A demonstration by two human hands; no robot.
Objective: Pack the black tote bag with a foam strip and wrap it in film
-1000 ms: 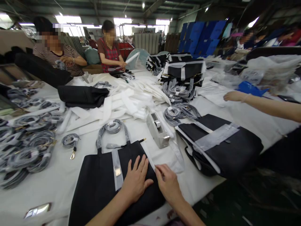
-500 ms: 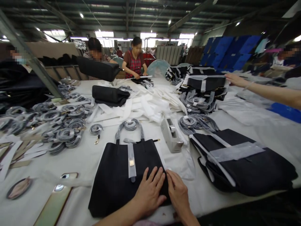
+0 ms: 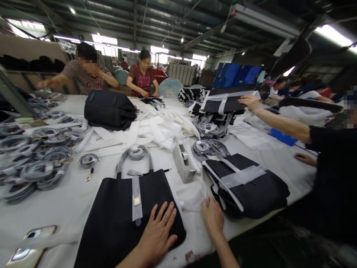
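Note:
A black tote bag [image 3: 111, 212] lies flat in front of me, its wrapped handles pointing away. A pale protective strip [image 3: 137, 210] runs down its front over a gold clasp. Spread flat on the bag's right half is my left hand [image 3: 157, 232], fingers apart. My right hand [image 3: 213, 216] is closed just off the bag's right edge, above the white table. A thin greyish piece sticks up from its fingers; I cannot make out what it is. Ahead of the right hand stands a grey tape dispenser [image 3: 184, 163]. To its right lies a stack of black bags [image 3: 251, 193].
Coiled, wrapped straps [image 3: 41, 167] cover the left side. White foam strips [image 3: 150, 128] are heaped mid-table beside another black bag [image 3: 108, 109]. A phone [image 3: 30, 247] lies front left. At right, a co-worker's hand [image 3: 251, 102] touches piled bags; two people work across the table.
My view has turned right. My right hand has left the bag's edge and moved right, now closed around a thin piece. My left hand stays flat on the bag.

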